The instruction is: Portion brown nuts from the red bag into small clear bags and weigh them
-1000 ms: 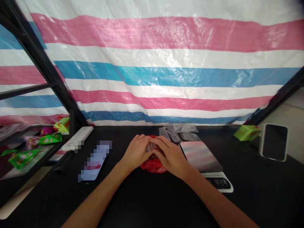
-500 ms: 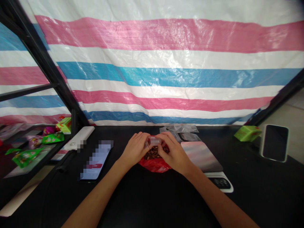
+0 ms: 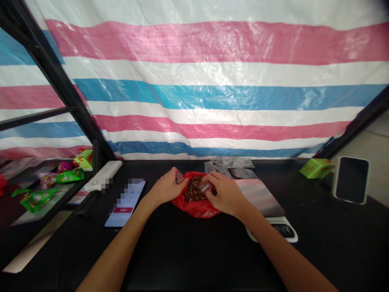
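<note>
Gaping red bag (image 3: 197, 207) of brown bits (image 3: 193, 191) between left hand (image 3: 165, 189) and right hand (image 3: 227, 195), each grip pinching clear plastic (image 3: 179, 176).

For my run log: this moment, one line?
left hand: holds clear pouch; right hand: pinches clear item in brown pieces; red bag: open on table

The person's left hand (image 3: 165, 190) was bare, with slim fingers and a narrow wrist. The right hand (image 3: 226, 194) was bare too, and its knuckles and the tendons across its back showed faintly. Both forearms were uncovered for the whole length in view. The left forearm (image 3: 121, 247) was slender and smooth down to the lower edge of the picture. The right forearm (image 3: 282, 259) was the same, widening gradually away from the wrist. Any sleeve lay beyond the frame and could not be seen. The fingernails were too small to make out.
</note>
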Motion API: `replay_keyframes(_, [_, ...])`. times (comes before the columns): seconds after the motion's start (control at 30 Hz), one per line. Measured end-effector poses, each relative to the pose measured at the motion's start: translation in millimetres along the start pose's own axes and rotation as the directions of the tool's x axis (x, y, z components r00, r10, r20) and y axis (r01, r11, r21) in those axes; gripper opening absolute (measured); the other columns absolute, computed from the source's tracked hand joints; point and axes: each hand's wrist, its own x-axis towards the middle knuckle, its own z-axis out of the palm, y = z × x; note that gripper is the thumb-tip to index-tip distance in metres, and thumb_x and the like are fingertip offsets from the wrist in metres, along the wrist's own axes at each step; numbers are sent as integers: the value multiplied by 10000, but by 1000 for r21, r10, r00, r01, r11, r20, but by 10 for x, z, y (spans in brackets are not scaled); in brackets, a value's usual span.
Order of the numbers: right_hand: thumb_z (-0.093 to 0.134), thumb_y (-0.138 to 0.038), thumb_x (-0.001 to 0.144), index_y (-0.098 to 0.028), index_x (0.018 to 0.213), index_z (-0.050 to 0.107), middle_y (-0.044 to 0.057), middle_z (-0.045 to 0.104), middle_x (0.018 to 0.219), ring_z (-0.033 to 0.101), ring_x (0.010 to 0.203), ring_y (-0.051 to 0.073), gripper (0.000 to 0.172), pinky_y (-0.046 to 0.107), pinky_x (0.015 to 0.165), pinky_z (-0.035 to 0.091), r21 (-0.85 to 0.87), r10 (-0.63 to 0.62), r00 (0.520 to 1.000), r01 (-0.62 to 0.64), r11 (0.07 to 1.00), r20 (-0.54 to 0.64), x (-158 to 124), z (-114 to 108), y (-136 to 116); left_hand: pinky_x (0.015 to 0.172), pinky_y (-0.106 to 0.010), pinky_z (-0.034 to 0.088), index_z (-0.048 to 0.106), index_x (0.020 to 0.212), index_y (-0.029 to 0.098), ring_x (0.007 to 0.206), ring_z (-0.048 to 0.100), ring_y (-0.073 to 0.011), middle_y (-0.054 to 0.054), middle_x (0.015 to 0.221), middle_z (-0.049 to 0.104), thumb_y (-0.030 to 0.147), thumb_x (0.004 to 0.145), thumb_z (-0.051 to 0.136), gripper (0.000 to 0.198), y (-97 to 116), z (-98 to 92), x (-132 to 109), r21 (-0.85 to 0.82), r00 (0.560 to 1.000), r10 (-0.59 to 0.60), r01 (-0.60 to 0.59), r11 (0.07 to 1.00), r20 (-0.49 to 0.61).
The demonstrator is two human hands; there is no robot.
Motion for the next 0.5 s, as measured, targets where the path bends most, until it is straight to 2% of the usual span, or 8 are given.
replay_keyframes(0.13, [533, -121, 848, -236, 1133, 646, 39, 689, 1063, 655, 934, 200, 328, 302, 834, 449, -19, -13, 996, 15, 1000, 85, -9, 6, 32, 560, -261, 385, 594, 887, 176, 644, 596, -174, -7, 723, 656, 474, 805, 663, 317, -71, -74, -25, -218, 962, -18, 80, 973, 272])
replay_keyframes(0.23, [528, -132, 867, -246, 1170, 643, 36, 702, 1093, 666, 941, 205, 343, 311, 839, 446, -15, -25, 993, 27, 1000, 112, -22, 2, 42, 528, -252, 371, 604, 893, 166, 590, 558, -151, 11, 678, 630, 454, 789, 670, 313, -59, -121, -79, -275, 922, -44, 160, 948, 386])
replay_keyframes(0.33, [544, -139, 872, -236, 1195, 640, 49, 707, 1142, 670, 1006, 216, 351, 318, 881, 445, 10, -28, 992, 27, 1000, 124, -30, 0, 63, 612, -246, 439, 589, 995, 168, 729, 619, -165, -3, 827, 685, 377, 711, 743, 385, -17, -121, -116, -339, 916, -32, 180, 923, 401])
replay_keyframes(0.4, [555, -145, 876, -236, 1191, 645, 51, 709, 1161, 669, 1032, 217, 340, 319, 901, 446, 45, -43, 991, 37, 998, 131, -31, -3, 83, 659, -244, 460, 569, 1034, 169, 801, 630, -166, -12, 906, 691, 291, 689, 729, 400, 6, -92, -115, -393, 915, -12, 184, 901, 403])
replay_keyframes(0.5, [573, -160, 883, -240, 1184, 659, 48, 713, 1178, 670, 1044, 218, 323, 324, 914, 452, 92, -60, 991, 49, 995, 123, -27, -14, 109, 629, -228, 445, 553, 1005, 170, 740, 602, -135, 10, 854, 655, 202, 691, 650, 330, 15, -28, -78, -499, 924, -8, 213, 840, 381])
